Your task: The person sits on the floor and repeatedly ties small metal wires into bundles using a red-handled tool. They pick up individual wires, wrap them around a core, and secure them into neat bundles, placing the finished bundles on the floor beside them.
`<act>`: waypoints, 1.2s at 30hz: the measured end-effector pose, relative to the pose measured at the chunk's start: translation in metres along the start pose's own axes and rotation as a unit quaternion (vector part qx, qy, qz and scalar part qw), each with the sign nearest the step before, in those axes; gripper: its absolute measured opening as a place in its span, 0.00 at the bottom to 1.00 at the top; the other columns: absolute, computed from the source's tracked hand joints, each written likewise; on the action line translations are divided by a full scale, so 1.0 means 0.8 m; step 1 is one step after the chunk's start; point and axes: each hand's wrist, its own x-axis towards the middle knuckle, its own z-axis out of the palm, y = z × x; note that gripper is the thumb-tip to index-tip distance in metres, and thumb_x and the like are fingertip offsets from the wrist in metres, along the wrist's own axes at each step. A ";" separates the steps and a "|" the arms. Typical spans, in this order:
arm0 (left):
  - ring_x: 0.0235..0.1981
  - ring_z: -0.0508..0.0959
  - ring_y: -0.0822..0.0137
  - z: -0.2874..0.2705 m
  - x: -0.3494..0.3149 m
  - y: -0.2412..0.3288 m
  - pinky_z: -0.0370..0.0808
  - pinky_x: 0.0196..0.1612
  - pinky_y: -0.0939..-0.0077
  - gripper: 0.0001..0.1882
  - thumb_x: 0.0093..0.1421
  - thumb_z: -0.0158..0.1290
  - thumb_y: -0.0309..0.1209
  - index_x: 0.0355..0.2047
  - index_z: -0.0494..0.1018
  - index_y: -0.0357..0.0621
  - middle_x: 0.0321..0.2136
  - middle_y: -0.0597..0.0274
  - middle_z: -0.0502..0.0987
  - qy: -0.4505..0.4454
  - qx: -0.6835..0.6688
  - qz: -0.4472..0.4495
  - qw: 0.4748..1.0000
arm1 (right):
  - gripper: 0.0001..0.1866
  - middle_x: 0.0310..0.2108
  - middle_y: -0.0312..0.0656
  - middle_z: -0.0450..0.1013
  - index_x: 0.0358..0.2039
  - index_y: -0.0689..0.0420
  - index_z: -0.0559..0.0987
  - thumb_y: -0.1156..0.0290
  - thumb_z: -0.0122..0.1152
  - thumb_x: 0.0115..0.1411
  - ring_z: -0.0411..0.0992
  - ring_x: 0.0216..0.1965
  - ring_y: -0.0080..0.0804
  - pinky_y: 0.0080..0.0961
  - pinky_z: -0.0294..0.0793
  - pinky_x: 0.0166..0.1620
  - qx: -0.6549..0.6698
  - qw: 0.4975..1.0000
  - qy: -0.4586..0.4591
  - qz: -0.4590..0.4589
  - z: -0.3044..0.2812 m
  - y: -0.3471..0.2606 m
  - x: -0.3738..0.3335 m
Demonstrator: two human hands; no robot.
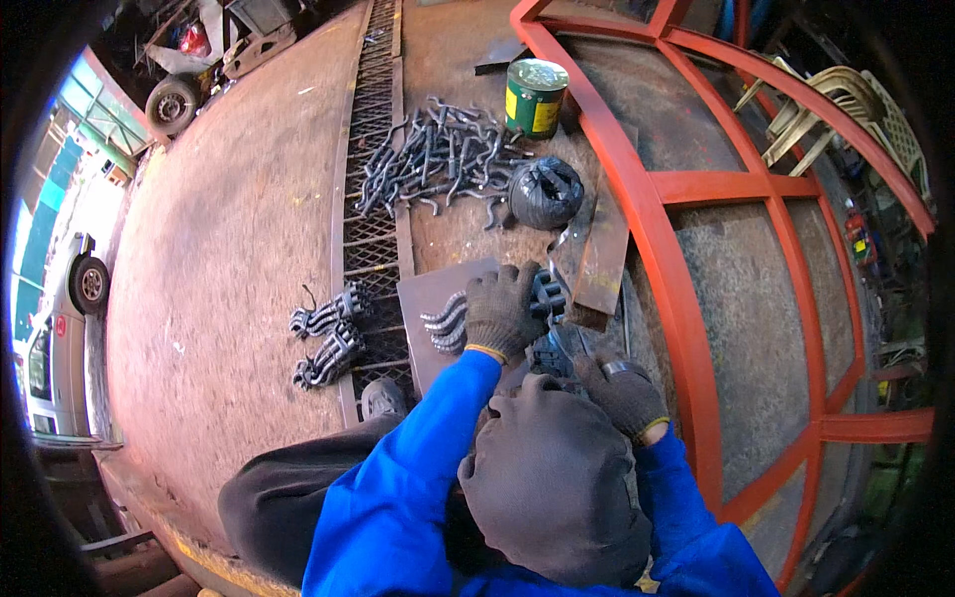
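My left hand, in a dark knitted glove, is closed over a row of bent metal rods. Their wavy ends stick out on its left, and their thick dark ends on its right. Under them lies a flat metal plate. My right hand, gloved too, is curled close to the rods' right end, with a shiny metal piece against its fingers. What it grips is partly hidden. Two bundles of bent rods lie to the left.
A loose heap of bent rods lies ahead, beside a black plastic-wrapped ball and a green tin. A rusty steel bar and a red metal frame stand to the right. A metal grating crosses the floor.
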 end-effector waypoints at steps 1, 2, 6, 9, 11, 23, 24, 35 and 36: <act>0.42 0.76 0.49 0.002 -0.001 -0.002 0.68 0.44 0.52 0.36 0.44 0.63 0.48 0.54 0.67 0.55 0.43 0.54 0.75 0.003 -0.006 0.001 1.000 | 0.18 0.37 0.58 0.75 0.43 0.57 0.75 0.56 0.46 0.67 0.75 0.39 0.58 0.50 0.72 0.43 0.024 0.999 0.029 0.027 0.003 -0.007 0.010; 0.42 0.76 0.49 0.003 0.000 -0.004 0.68 0.44 0.52 0.36 0.44 0.63 0.47 0.54 0.66 0.55 0.43 0.53 0.75 0.006 -0.012 0.001 1.000 | 0.19 0.38 0.59 0.75 0.43 0.57 0.76 0.54 0.46 0.67 0.74 0.40 0.58 0.50 0.71 0.44 0.049 0.996 0.057 0.054 0.005 -0.009 0.021; 0.43 0.76 0.48 -0.002 0.001 0.004 0.69 0.45 0.52 0.37 0.44 0.63 0.48 0.55 0.66 0.55 0.44 0.52 0.75 -0.008 -0.003 -0.003 1.000 | 0.18 0.38 0.55 0.76 0.41 0.57 0.78 0.55 0.51 0.65 0.75 0.41 0.51 0.42 0.71 0.45 0.155 0.985 0.058 -0.056 0.036 0.023 0.071; 0.43 0.76 0.48 -0.004 0.002 -0.001 0.68 0.47 0.51 0.39 0.43 0.63 0.49 0.56 0.65 0.54 0.44 0.51 0.74 -0.023 -0.003 -0.004 1.000 | 0.14 0.34 0.46 0.77 0.39 0.57 0.79 0.59 0.55 0.63 0.75 0.38 0.39 0.34 0.72 0.43 0.207 0.978 0.008 0.000 0.049 0.017 0.088; 0.45 0.75 0.47 -0.009 0.002 -0.001 0.68 0.48 0.50 0.42 0.42 0.64 0.50 0.57 0.64 0.54 0.45 0.51 0.74 -0.037 -0.026 0.006 0.999 | 0.13 0.33 0.44 0.76 0.36 0.58 0.79 0.60 0.56 0.62 0.74 0.36 0.34 0.32 0.72 0.42 0.187 0.979 0.078 -0.013 0.070 0.036 0.092; 0.51 0.71 0.44 -0.012 -0.001 -0.020 0.66 0.52 0.47 0.50 0.43 0.62 0.58 0.62 0.60 0.48 0.52 0.47 0.71 -0.057 -0.083 0.074 0.992 | 0.16 0.40 0.59 0.74 0.49 0.59 0.73 0.64 0.50 0.66 0.73 0.43 0.58 0.44 0.71 0.46 0.145 0.983 0.085 -0.070 0.090 0.050 0.089; 0.51 0.71 0.44 -0.014 -0.001 -0.019 0.66 0.52 0.48 0.50 0.43 0.62 0.59 0.62 0.60 0.47 0.52 0.46 0.71 -0.061 -0.077 0.071 0.993 | 0.16 0.41 0.59 0.73 0.49 0.58 0.73 0.64 0.50 0.66 0.72 0.43 0.58 0.45 0.71 0.46 0.139 0.985 0.078 -0.061 0.091 0.050 0.087; 0.49 0.72 0.43 -0.001 -0.007 -0.016 0.67 0.50 0.49 0.51 0.42 0.60 0.62 0.61 0.61 0.45 0.51 0.44 0.71 -0.003 -0.033 0.063 0.997 | 0.17 0.45 0.59 0.73 0.51 0.55 0.74 0.62 0.49 0.66 0.73 0.44 0.59 0.45 0.72 0.46 0.146 0.979 0.107 -0.096 0.085 0.029 0.065; 0.48 0.72 0.43 0.001 -0.008 -0.016 0.67 0.50 0.50 0.50 0.42 0.59 0.61 0.61 0.61 0.45 0.51 0.44 0.71 -0.002 -0.025 0.059 0.998 | 0.17 0.44 0.59 0.73 0.50 0.55 0.75 0.61 0.50 0.66 0.73 0.44 0.59 0.45 0.72 0.46 0.142 0.981 0.105 -0.081 0.085 0.026 0.064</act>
